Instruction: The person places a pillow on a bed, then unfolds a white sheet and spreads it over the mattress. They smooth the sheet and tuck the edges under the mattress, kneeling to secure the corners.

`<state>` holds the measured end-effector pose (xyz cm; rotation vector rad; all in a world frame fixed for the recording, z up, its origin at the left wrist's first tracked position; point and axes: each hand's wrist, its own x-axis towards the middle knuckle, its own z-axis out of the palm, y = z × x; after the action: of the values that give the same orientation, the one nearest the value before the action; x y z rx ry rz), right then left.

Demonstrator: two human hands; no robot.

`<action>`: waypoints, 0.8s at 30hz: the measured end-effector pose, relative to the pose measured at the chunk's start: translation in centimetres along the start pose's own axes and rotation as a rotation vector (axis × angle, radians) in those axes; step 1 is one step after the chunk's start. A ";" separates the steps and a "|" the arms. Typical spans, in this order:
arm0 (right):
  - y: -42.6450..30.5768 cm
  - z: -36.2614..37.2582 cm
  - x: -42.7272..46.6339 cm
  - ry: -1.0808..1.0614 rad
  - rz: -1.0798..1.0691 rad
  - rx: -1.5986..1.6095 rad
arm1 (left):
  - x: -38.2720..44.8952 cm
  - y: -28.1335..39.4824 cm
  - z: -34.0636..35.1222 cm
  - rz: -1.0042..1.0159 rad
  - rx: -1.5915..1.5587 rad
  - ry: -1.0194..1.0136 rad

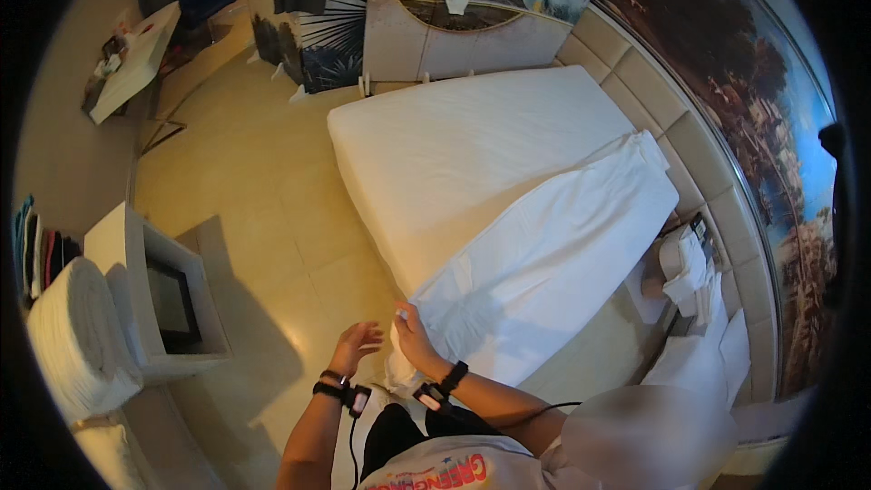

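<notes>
A large mattress [469, 150] with a white cover lies before me. A white bed sheet [544, 252] is spread over its near right side and hangs down at the near corner. At that corner my right hand [415, 340] grips the sheet's edge between thumb and fingers. My left hand [357, 347] is just to the left of it, fingers apart and slightly curled, holding nothing. Both wrists wear black straps with small cabled devices.
A padded headboard [680, 143] runs along the right. White linens [694, 361] are piled at the lower right. At left stand a white cabinet [136, 286], a rolled white quilt [81, 340] and, farther off, a white table [139, 61] and a dark chair [204, 0].
</notes>
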<state>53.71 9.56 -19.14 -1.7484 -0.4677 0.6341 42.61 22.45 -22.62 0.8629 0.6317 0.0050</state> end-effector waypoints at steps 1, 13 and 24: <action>0.4 -0.3 -0.4 -0.006 0.047 0.118 | 1.4 1.8 1.3 -0.044 -0.006 -0.090; 1.9 -9.2 3.1 -0.259 0.004 0.387 | 13.5 7.1 10.3 -0.271 0.635 -0.447; 2.6 -10.9 12.9 0.136 0.503 0.374 | 20.0 12.1 12.7 0.015 1.161 -0.769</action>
<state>70.60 8.55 -21.79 -1.5355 0.1909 0.8833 68.51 26.48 -18.25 1.8455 -0.1785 -0.7077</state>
